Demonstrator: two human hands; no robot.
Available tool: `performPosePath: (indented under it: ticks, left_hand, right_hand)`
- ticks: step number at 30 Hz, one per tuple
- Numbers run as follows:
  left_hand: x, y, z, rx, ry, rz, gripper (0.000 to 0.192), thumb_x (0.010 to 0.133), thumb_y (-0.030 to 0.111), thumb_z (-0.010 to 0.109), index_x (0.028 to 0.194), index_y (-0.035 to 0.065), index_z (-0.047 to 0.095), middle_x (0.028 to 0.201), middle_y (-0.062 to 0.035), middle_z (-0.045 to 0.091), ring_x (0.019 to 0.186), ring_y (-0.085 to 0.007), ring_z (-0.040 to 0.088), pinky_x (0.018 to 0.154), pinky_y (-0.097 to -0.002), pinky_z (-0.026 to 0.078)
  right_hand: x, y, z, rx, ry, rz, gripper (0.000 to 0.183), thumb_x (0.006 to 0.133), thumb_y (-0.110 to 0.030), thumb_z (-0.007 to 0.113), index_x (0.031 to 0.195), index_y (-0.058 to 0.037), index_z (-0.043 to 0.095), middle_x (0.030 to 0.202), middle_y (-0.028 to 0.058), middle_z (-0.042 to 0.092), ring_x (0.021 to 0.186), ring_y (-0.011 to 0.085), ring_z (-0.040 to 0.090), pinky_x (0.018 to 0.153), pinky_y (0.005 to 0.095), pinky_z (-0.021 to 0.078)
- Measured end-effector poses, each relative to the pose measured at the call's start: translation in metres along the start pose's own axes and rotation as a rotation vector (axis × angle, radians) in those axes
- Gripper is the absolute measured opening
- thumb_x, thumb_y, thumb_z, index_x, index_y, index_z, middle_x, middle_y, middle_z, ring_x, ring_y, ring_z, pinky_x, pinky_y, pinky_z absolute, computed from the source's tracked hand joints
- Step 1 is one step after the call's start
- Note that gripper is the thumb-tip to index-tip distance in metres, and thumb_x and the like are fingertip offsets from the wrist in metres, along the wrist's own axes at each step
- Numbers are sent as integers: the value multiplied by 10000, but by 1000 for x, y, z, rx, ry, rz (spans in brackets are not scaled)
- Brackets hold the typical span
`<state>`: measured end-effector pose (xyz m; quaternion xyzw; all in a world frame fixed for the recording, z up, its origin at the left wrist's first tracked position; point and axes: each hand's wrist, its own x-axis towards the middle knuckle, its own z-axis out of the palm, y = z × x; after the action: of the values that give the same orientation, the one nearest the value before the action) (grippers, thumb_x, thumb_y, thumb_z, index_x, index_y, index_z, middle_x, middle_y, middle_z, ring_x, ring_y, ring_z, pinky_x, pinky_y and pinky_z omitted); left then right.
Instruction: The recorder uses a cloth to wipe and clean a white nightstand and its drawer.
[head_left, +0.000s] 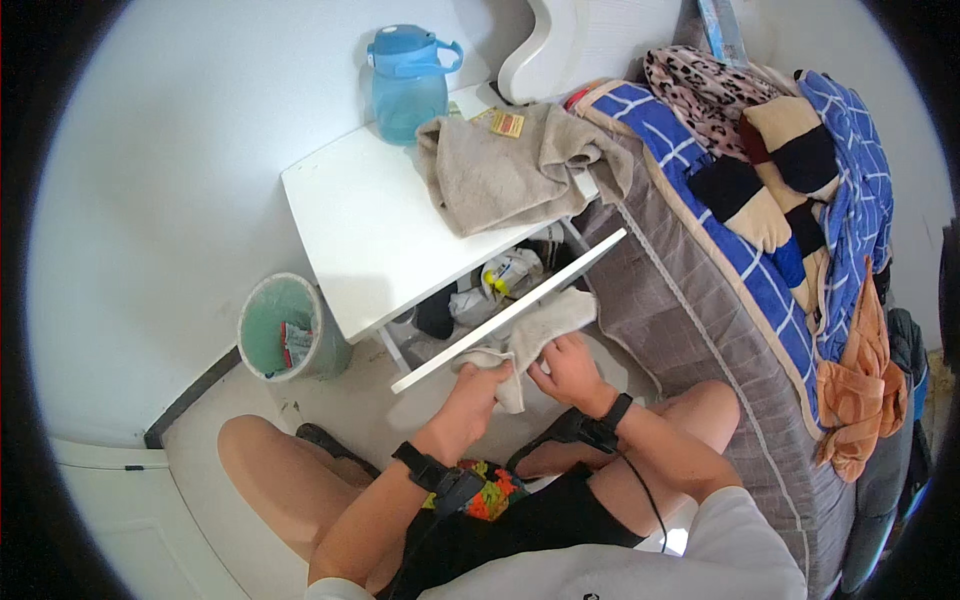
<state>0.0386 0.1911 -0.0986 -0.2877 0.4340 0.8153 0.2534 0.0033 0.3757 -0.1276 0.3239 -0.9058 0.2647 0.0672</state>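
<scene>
A light beige cloth (559, 319) is gripped by both hands in front of the pulled-out white drawer (487, 326). My left hand (466, 405) pinches its lower left part between thumb and fingers. At its right side, my right hand (571, 373) has its fingers curled around the edge. One end of the cloth lies up against the outer face of the drawer front. Inside the drawer are a crumpled white plastic bag (514, 270) with a yellow patch and a dark item (436, 315). The drawer front hides part of the contents.
A white bedside cabinet (360, 217) bears a blue water jug (411, 97), a taupe towel (510, 176) and a small yellow packet (508, 124). Left of it stands a bin (259, 360) with litter. A bed (675, 315) with a blue checked blanket (679, 161) borders the right side.
</scene>
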Motion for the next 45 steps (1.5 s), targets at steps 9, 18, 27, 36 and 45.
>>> performPosePath:
  ticks: [9,18,27,36,45]
  left_hand:
    - [-69,6,-49,500,-88,582,308,934,91,561,1224,-9,531,1161,-42,576,1056,-121,518,883,-262,423]
    - [-85,-1,-98,404,-62,617,283,962,107,523,1215,-17,543,1136,-41,592,1053,-124,522,910,-283,413]
    - [-81,-1,-102,424,-12,641,258,960,116,530,1170,-31,563,1113,-49,598,1025,-118,531,876,-274,431]
    - [-87,-7,-101,824,79,1044,216,918,75,517,1081,-35,606,1015,-182,648,943,-325,619,846,-392,462]
    - [-74,-61,-182,1926,187,1368,333,795,149,620,1114,56,647,1202,-167,608,1161,-335,551,1020,-423,401]
  right_hand:
    - [21,-40,11,-10,241,-192,374,751,-231,653,1083,-59,649,1117,175,605,1077,397,540,987,484,378]
    - [70,-66,21,-291,108,-422,344,758,-341,675,962,-68,633,1049,116,610,1019,306,565,943,443,399]
    - [76,-77,20,-263,141,-377,331,716,-267,703,937,-34,621,993,117,593,980,296,559,900,407,424]
    - [68,-84,22,-140,136,-379,392,706,-256,692,1005,-13,625,1053,151,595,1057,332,547,995,451,386]
    - [54,-105,61,46,227,-627,372,578,-92,568,924,2,668,1090,135,616,1111,332,559,1060,450,398]
